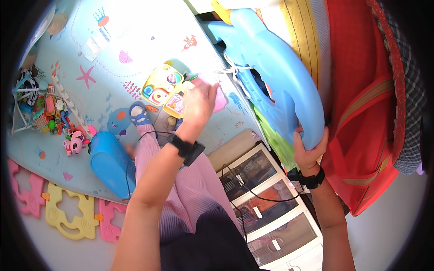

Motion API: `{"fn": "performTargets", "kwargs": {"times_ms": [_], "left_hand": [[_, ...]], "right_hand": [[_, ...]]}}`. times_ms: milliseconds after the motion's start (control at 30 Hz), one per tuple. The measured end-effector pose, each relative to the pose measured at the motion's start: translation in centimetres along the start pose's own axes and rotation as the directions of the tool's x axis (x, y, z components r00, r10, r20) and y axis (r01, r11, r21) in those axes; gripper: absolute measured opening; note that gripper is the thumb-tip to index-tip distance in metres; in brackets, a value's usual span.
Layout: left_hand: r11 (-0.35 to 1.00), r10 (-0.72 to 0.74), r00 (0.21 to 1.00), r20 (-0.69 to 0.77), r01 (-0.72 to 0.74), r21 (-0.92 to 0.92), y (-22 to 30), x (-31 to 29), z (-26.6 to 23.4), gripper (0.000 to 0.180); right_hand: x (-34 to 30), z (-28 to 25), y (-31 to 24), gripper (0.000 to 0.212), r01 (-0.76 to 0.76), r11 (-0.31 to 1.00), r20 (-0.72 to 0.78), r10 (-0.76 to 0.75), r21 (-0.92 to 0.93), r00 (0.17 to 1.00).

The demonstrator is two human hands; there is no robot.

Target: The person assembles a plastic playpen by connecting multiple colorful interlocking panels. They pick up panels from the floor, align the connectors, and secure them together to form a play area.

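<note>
My right hand is closed round the lower end of a large, curved blue plastic piece, thumb on one side and fingers on the other. My left hand is over the patterned play mat, beside a yellow toy case lying open with small colourful pieces inside. A pink flat thing shows at the far side of that hand. Glare and blur keep me from telling whether its fingers hold anything. Each wrist wears a black band with a cable.
A heap of small toys and a pink toy figure lie at the left, near a blue plastic bin. White drawers stand by my right forearm, with a red fabric bag beyond. Someone's foot in a blue shoe rests near the case.
</note>
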State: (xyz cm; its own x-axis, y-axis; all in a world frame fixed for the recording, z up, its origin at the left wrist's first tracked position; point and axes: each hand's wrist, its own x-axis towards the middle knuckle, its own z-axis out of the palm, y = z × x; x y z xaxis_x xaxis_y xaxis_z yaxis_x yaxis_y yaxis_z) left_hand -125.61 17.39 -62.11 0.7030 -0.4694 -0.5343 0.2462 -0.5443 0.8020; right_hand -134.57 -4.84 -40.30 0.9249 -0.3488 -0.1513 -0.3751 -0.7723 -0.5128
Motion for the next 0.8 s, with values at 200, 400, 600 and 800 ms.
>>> {"fn": "performTargets", "kwargs": {"times_ms": [200,400,600,800], "left_hand": [[0.895,-0.24,0.957,-0.162,0.154,-0.418,0.7,4.2,3.5,0.014],[-0.069,-0.468,0.809,0.355,0.367,-0.928,4.9,5.0,4.4,0.009],[0.238,-0.42,0.859,0.293,0.416,-0.878,4.0,3.4,4.8,0.013],[0.369,-0.385,0.886,0.259,0.404,-0.837,2.9,1.8,2.4,0.031]], "right_hand": [[0.2,0.1,0.0,0.035,0.028,1.0,-0.014,-0.028,-0.003,1.0],[0.2,0.4,-0.3,0.036,0.012,0.997,-0.024,-0.011,0.07,1.0],[0.3,0.5,-0.2,0.036,0.029,0.997,-0.025,-0.027,0.074,0.999],[0.2,0.4,0.0,0.036,0.04,0.998,-0.029,-0.039,0.052,0.999]]}}
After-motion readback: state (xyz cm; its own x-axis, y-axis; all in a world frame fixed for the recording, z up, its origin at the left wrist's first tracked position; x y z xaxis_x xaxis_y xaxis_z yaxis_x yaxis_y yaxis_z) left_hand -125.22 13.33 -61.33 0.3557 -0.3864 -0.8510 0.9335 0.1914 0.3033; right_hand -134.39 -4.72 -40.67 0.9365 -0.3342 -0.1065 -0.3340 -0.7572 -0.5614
